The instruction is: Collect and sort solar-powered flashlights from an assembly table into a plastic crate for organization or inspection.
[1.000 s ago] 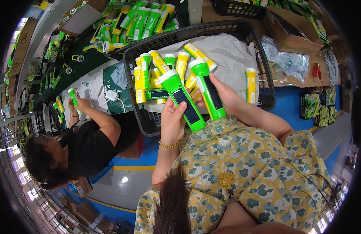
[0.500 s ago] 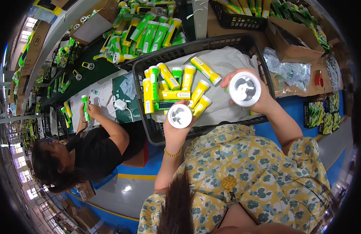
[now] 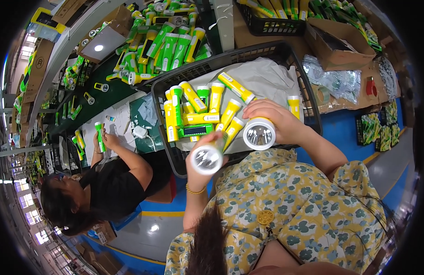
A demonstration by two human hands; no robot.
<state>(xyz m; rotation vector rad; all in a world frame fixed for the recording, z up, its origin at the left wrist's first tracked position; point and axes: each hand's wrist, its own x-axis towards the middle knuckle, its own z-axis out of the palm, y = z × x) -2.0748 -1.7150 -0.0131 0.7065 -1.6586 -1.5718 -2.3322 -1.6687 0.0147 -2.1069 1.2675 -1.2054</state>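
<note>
My left hand (image 3: 196, 178) is closed round a flashlight (image 3: 206, 160), its white-rimmed lens facing up toward me; that flashlight is blurred and its body mostly hidden. Over the front of a black plastic crate (image 3: 310, 98), my right hand (image 3: 278, 118) grips a second flashlight (image 3: 259, 134), also lens up. Its body lies hidden behind the lens and fingers. Inside the crate, on pale sheeting (image 3: 267, 75), lie several yellow flashlights (image 3: 192, 97) and green ones, including a green flashlight (image 3: 196, 130) with a dark panel. One yellow flashlight (image 3: 293, 106) sits by the right wall.
To the left, a co-worker (image 3: 115, 176) in black holds a green flashlight (image 3: 100, 136). Behind the crate rises a heap of flashlights (image 3: 173, 46). A bright spot marks a carton (image 3: 102, 41). At right are an open carton (image 3: 338, 43), clear plastic bags (image 3: 331, 80) and a tape roll (image 3: 322, 95).
My right hand has moved left and nearer to me with its flashlight, uncovering the yellow one by the right wall. My left hand has dropped slightly. A bright spot has appeared on the carton.
</note>
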